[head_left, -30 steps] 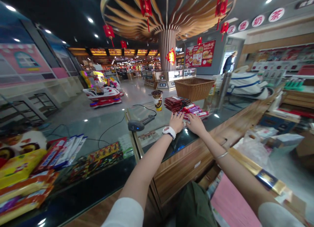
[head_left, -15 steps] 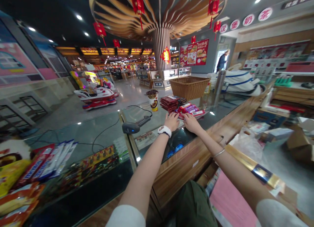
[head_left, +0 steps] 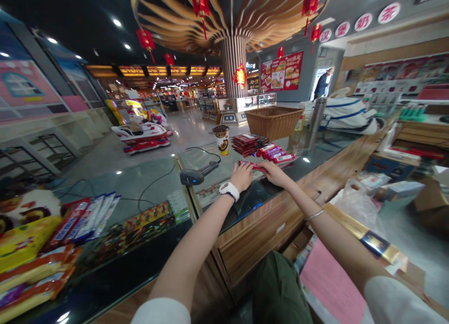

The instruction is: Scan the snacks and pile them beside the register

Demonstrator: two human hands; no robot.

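Bar (head_left: 256,167), slim, red wrap | L hand (head_left: 242,176), R hand (head_left: 276,175) touching | ctr (head_left: 150,167) glass

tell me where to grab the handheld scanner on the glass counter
Probably by the slim handle of the scanner, from the near right side, where the left hand is. The handle slants rightward and away from the bulkier head, so it seems easiest to wrap; the cable leaves its far end, so stop short of that.
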